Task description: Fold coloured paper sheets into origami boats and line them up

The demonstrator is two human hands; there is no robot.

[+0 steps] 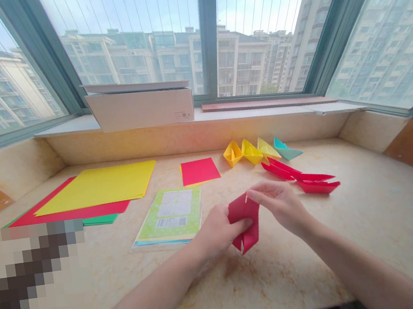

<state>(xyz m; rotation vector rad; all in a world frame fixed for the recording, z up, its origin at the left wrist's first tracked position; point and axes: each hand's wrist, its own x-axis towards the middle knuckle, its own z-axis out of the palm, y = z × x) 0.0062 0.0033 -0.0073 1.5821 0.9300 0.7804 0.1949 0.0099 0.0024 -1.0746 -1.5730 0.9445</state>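
A folded piece of red paper [244, 223] is held up just above the marble counter [370, 214]. My left hand [216, 231] pinches its left side, thumb on the front. My right hand [279, 203] pinches its top right corner with fingertips together. Behind the hands lie two finished red paper boats [301, 177]. Farther back stands a row of folded boats, several yellow [246, 152] and one teal [285, 150].
A flat red sheet [199, 170] lies mid-counter. Large yellow sheets [100, 185] over red and green ones sit at the left. A green paper packet [171, 215] lies near my left hand. A white box [141, 106] rests on the window sill.
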